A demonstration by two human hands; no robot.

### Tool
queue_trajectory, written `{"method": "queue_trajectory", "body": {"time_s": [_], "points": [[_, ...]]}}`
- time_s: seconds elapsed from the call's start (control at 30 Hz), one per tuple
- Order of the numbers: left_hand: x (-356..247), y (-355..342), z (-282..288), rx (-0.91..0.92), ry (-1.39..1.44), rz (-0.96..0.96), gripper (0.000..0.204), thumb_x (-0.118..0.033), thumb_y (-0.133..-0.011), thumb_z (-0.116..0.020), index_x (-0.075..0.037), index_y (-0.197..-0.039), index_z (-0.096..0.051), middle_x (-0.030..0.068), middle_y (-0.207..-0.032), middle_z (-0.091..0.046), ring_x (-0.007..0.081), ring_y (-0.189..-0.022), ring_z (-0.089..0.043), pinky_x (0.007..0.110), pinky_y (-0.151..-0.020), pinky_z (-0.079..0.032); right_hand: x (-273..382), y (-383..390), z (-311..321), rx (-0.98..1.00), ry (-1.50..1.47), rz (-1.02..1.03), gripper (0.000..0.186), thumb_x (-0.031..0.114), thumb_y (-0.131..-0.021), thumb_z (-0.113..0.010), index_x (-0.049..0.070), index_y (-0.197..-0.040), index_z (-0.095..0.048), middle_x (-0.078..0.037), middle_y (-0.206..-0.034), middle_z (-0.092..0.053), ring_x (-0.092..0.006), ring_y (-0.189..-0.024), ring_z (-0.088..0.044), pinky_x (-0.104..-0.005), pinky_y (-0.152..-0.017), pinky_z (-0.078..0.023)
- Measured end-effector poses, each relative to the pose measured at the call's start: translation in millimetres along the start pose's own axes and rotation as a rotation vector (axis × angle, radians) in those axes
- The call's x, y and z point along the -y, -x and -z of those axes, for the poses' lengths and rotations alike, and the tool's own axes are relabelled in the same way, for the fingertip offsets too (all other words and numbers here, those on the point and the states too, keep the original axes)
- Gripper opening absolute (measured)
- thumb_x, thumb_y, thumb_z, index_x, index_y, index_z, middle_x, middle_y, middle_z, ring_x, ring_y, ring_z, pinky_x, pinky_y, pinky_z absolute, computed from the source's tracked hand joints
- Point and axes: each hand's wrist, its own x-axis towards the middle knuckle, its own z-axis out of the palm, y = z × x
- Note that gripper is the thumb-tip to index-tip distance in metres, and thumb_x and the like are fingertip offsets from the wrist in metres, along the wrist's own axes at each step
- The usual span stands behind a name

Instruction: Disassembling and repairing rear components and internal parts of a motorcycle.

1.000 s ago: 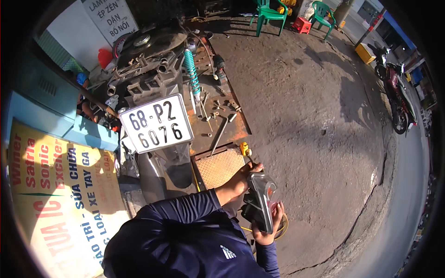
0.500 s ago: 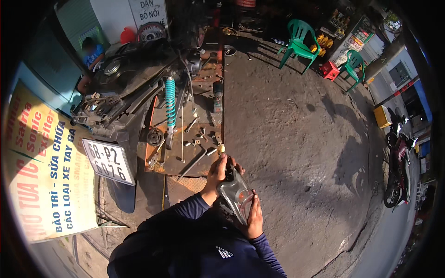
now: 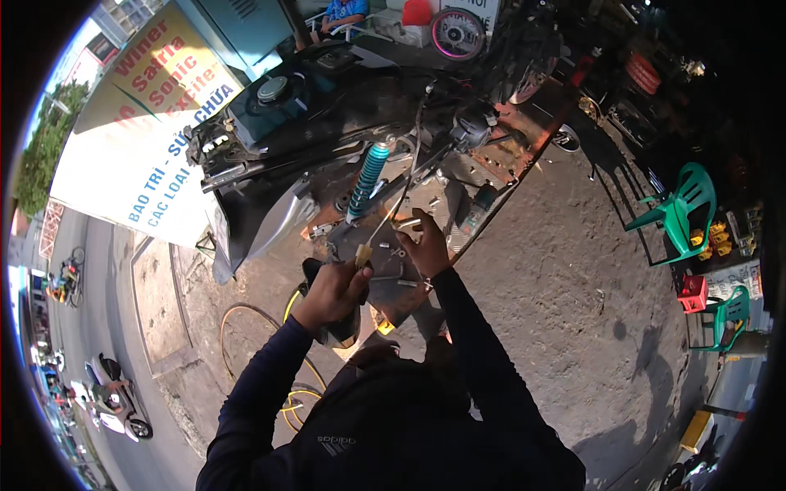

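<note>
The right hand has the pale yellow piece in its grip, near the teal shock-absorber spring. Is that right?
Wrong hand: the head view shows the left hand has the pale yellow piece in its grip, near the teal shock-absorber spring.

Pale yellow colours the tool handle [image 3: 363, 256] in the left hand [image 3: 332, 295]. Ahead of that hand, the coil spring [image 3: 368, 182] is turquoise, its wound rings making stripes, and the motorcycle frame [image 3: 336, 106] farther on is black. Rust orange and brown mottle the metal platform [image 3: 536, 147] beyond the right hand [image 3: 426, 245]. Well to that hand's right, the plastic armchair [image 3: 692, 209] is green and the stool [image 3: 693, 293] red. Left of the left hand, the banner [image 3: 106, 168] mixes yellow and white with red and blue lettering.
</note>
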Motion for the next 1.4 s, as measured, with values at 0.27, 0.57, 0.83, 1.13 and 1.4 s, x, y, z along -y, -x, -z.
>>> {"method": "queue_trajectory", "body": {"time_s": [0.27, 0.57, 0.83, 1.13, 1.4], "points": [[3, 22, -24, -0.413, 0.362, 0.269, 0.046, -0.031, -0.103, -0.042, -0.001, -0.069, -0.052, 0.0056, -0.055, -0.051, 0.0156, -0.049, -0.048, 0.032, -0.05, -0.04, 66, -43, -31, 0.745, -1.004, -0.504, 0.031, 0.025, -0.089, -0.067, 0.0, -0.107, -0.059, -0.007, -0.098, -0.066, -0.0163, -0.085, -0.064, -0.0295, -0.074, -0.052], [8, 28, 36, -0.431, 0.143, 0.248, 0.042, -0.027, -0.101, -0.046, 0.0, -0.07, -0.054, 0.011, -0.054, -0.055, 0.0216, -0.048, -0.055, 0.035, -0.051, -0.042, 133, -81, -21, 0.61, -1.329, -0.371, 0.02, 0.012, -0.089, -0.067, 0.004, -0.103, -0.055, -0.005, -0.095, -0.066, -0.0104, -0.086, -0.063, -0.023, -0.077, -0.051], [61, 44, 55, -0.407, 0.004, 0.048, 0.039, -0.024, -0.1, -0.049, 0.0, -0.07, -0.053, 0.0102, -0.054, -0.052, 0.0253, -0.049, -0.053, 0.037, -0.05, -0.04, 74, -53, -34, 0.551, -0.515, -0.492, 0.013, 0.012, -0.089, -0.064, 0.001, -0.094, -0.062, -0.005, -0.085, -0.066, -0.0123, -0.071, -0.062, -0.0296, -0.061, -0.05], [94, 27, 46, -0.239, 0.114, 0.045, 0.032, -0.02, -0.097, -0.053, 0.0, -0.074, -0.054, 0.0166, -0.056, -0.055, 0.0338, -0.053, -0.057, 0.041, -0.049, -0.041, 94, -1, -27, 0.024, -0.057, -0.383, 0.043, 0.027, -0.082, -0.074, -0.001, -0.109, -0.055, -0.02, -0.108, -0.057, -0.026, -0.1, -0.061, -0.0329, -0.074, -0.05], [136, -37, -72, -0.152, -0.161, 0.218, 0.022, -0.021, -0.092, -0.055, 0.0, -0.089, -0.06, 0.0243, -0.07, -0.062, 0.0431, -0.066, -0.061, 0.052, -0.059, -0.047, 80, 125, -49, 0.563, -0.42, -0.641, 0.091, 0.032, -0.067, -0.085, 0.002, -0.137, -0.035, -0.015, -0.123, -0.054, -0.0233, -0.111, -0.057, -0.0367, -0.091, -0.049]]}}
